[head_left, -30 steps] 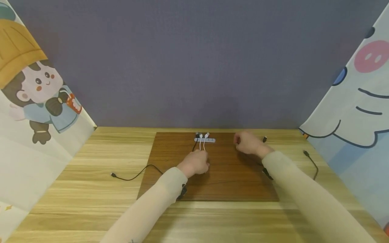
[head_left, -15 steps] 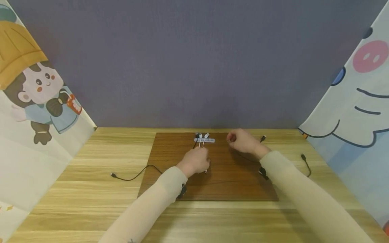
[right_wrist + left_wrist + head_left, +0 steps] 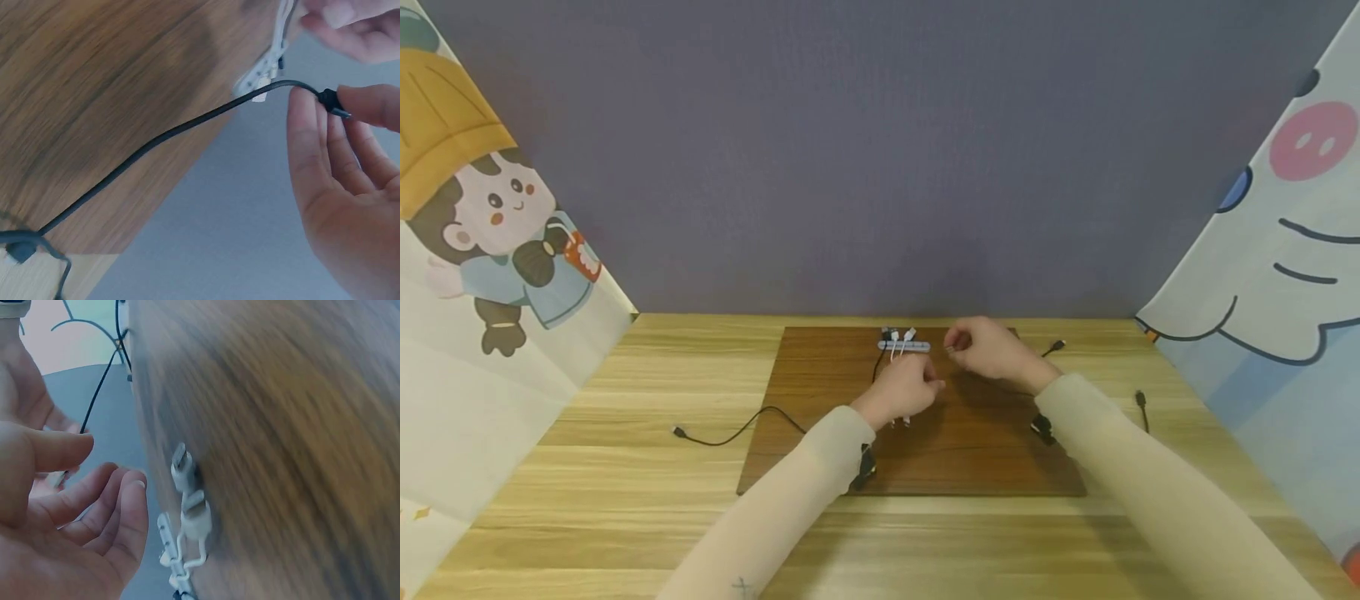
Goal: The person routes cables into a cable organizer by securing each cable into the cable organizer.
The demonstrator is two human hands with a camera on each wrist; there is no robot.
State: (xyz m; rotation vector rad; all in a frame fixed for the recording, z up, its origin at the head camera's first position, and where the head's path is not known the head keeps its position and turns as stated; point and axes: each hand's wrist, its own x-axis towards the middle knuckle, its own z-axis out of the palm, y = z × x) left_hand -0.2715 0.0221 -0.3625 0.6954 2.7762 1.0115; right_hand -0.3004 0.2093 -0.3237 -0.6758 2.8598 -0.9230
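Observation:
My right hand (image 3: 992,348) pinches the connector (image 3: 331,102) of a black USB cable (image 3: 156,139) between thumb and fingers, above the right part of a brown wooden board (image 3: 977,462). The cable trails down from there toward the board. To its left, my left hand (image 3: 901,388) hovers over two white cables, thumb and fingers apart, gripping nothing. Beyond it, a pale cable clip strip (image 3: 919,347) lies near the board's far edge. Two white cables and a black one run through its left slots. In the left wrist view, two white connectors (image 3: 197,515) stand close to the strip.
On the light wood table (image 3: 625,500), another black cable (image 3: 730,439) stretches left from the board. Black connectors (image 3: 1141,400) lie to the right of the board. A grey panel (image 3: 880,167) rises behind the table, with printed cloths at both sides.
My right hand has moved left toward the clip strip, drawing the black cable along. My left hand has shifted slightly right, off the white cables, and its fingers have spread.

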